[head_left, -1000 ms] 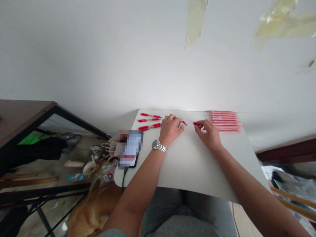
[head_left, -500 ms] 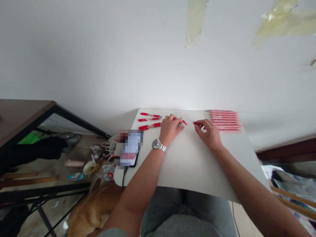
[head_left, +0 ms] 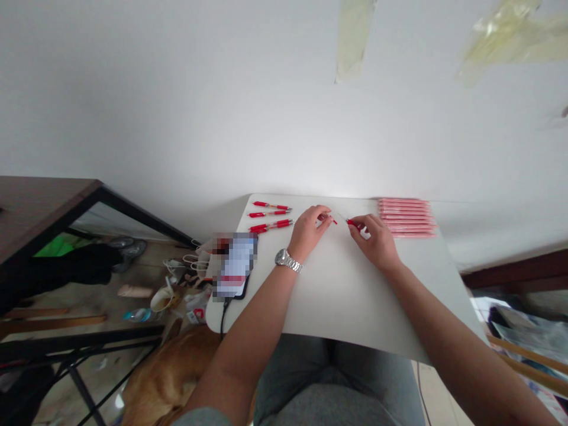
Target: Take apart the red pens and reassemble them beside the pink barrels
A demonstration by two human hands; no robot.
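My left hand (head_left: 309, 231), with a silver watch at the wrist, is closed in a pinch over the table. A small red pen part (head_left: 334, 222) shows at its thumb and fingertip; its far end is hidden by the fingers. Opposite, my right hand (head_left: 373, 238) grips a red pen barrel (head_left: 352, 223), mostly covered by the fingers, its tip pointing left at the left hand. Several red pens (head_left: 271, 213) lie in a loose column left of my left hand. Pink-wrapped sticks (head_left: 404, 216) lie stacked side by side beyond my right hand.
A phone (head_left: 234, 266), partly blurred out, rests at the white table's (head_left: 337, 302) left edge with a cable (head_left: 223, 316) hanging down. The wall stands right behind the table. A brown dog (head_left: 173, 376) lies on the floor at the lower left, near scattered clutter.
My left hand has lifted slightly and its fingers have drawn into a pinch at the small red part. My right hand has stayed almost still with the red barrel.
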